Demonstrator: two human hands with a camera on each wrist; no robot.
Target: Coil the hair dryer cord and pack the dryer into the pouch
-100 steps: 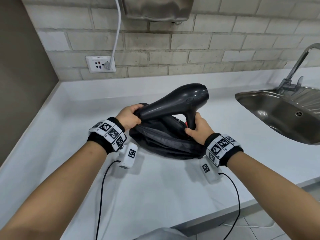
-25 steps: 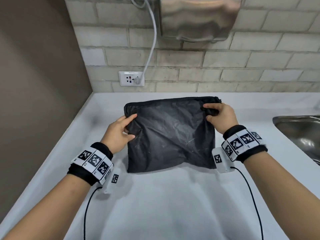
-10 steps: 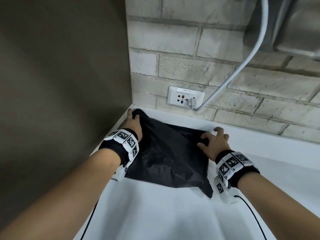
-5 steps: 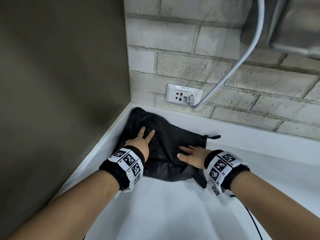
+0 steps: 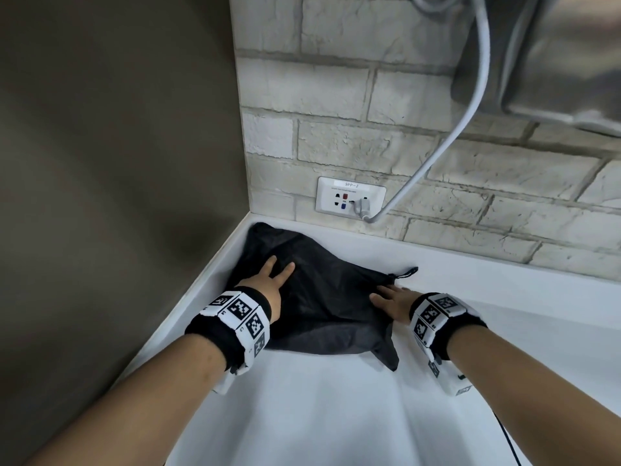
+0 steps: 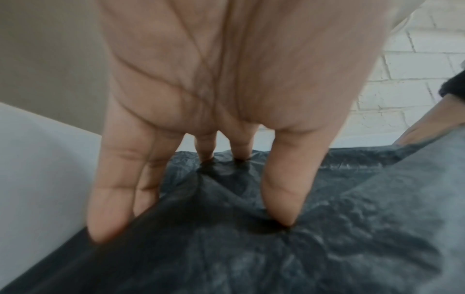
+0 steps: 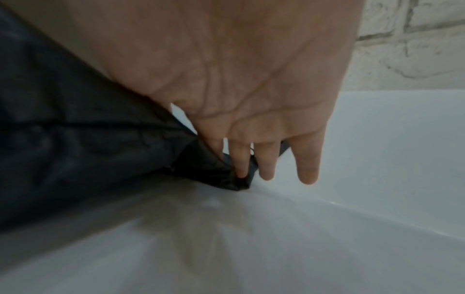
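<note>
The black pouch (image 5: 322,297) lies bulging in the back left corner of the white counter (image 5: 336,415), its drawstring tab (image 5: 408,272) sticking out to the right. The hair dryer and its cord are hidden. My left hand (image 5: 268,280) lies flat on the pouch's left half, and in the left wrist view its straight fingers (image 6: 281,199) dent the black fabric (image 6: 327,248). My right hand (image 5: 393,302) rests flat at the pouch's right edge; in the right wrist view its fingertips (image 7: 241,169) touch the pouch corner (image 7: 214,173) and the counter.
A dark side wall (image 5: 117,163) closes the left. On the brick back wall sit a white socket plate (image 5: 349,196) with a grey cable (image 5: 463,129) plugged in, and a steel dispenser (image 5: 571,62) at the top right. Black wrist-camera wires trail off my wrists.
The closed pouch was slid into the back left corner and my grips on its top corners let go. Over the last half second my flat hands barely shifted on it.
</note>
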